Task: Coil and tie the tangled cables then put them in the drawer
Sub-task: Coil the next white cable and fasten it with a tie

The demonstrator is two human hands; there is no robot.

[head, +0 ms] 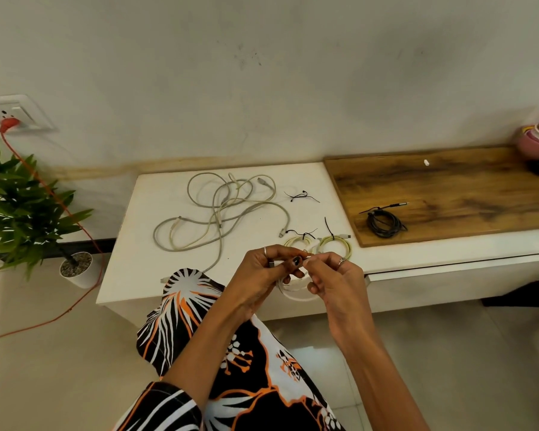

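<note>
**Hands together on a white cable coil at the cabinet's front edge**

At far left, a potted plant (pixel 28 194) stands on the floor beside an orange cord (pixel 59 209). On the white cabinet top (pixel 143 244), a grey tangle of cables (pixel 218 209) sprawls loose. The left hand (pixel 262 272) and right hand (pixel 333 275) meet, both pinching a white cable coil (pixel 293 290) held above the front edge. Just behind them lie two tied yellowish coils (pixel 336 244). Right of these, a tied black coil (pixel 385 225) rests on a wooden board (pixel 479 188).
</note>
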